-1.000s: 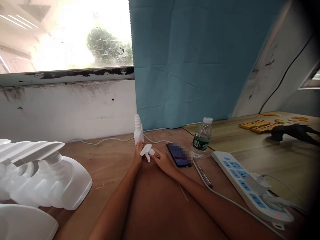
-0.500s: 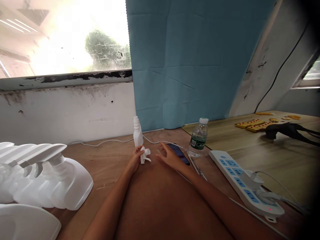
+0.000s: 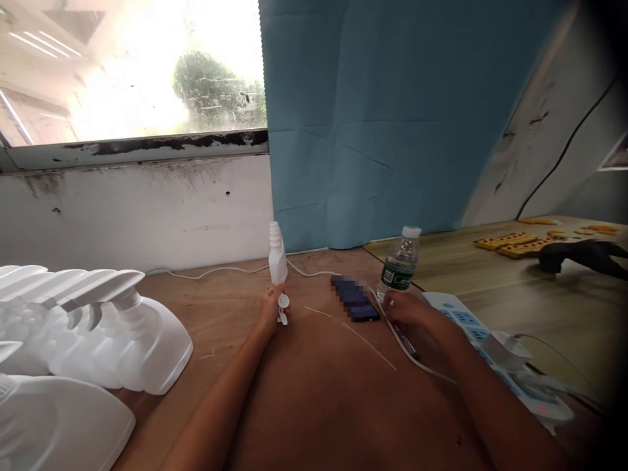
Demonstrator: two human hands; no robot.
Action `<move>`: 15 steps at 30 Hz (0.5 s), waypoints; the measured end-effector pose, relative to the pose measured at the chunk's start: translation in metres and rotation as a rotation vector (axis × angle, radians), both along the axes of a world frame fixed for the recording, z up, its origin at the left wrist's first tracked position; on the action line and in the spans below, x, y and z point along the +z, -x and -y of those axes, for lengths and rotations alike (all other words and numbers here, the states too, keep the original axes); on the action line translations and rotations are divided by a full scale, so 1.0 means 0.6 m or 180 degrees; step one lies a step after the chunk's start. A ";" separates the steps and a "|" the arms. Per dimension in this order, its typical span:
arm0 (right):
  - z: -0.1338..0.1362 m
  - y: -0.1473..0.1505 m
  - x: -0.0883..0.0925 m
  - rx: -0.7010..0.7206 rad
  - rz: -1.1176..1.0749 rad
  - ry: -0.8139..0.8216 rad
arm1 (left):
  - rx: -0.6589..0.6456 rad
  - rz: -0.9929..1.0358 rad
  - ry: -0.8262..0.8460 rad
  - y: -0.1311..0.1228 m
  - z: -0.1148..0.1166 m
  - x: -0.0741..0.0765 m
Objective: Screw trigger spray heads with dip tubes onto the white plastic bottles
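the left hand's fingers grip a white nozzle, partly covering it, just in front of an upright white bottle. the right hand is at the pen, hiding its upper end; whether those fingers are closed on it, i cannot tell. nearby are a partly pixelated phone and water bottle. the right forearm covers some of the power strip; the left edge crops more white bottles on the tabletop.

White spray head (hand-held).
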State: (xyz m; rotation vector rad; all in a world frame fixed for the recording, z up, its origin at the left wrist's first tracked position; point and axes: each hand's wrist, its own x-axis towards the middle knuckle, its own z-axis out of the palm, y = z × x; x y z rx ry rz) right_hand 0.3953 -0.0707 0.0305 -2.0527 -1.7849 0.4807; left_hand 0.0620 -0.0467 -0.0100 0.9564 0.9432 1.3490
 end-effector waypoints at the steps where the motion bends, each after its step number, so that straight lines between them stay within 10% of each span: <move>1: 0.000 0.004 0.000 -0.0008 -0.0032 -0.0050 | 0.0012 -0.0028 0.0051 0.000 -0.001 -0.001; 9: 0.011 0.060 0.042 0.0426 -0.0903 -0.0863 | 0.0073 -0.0113 0.0317 0.006 -0.007 -0.004; 15: 0.039 0.154 0.031 0.0897 -0.4307 -0.0475 | 0.0060 -0.0179 0.0342 0.003 -0.003 0.001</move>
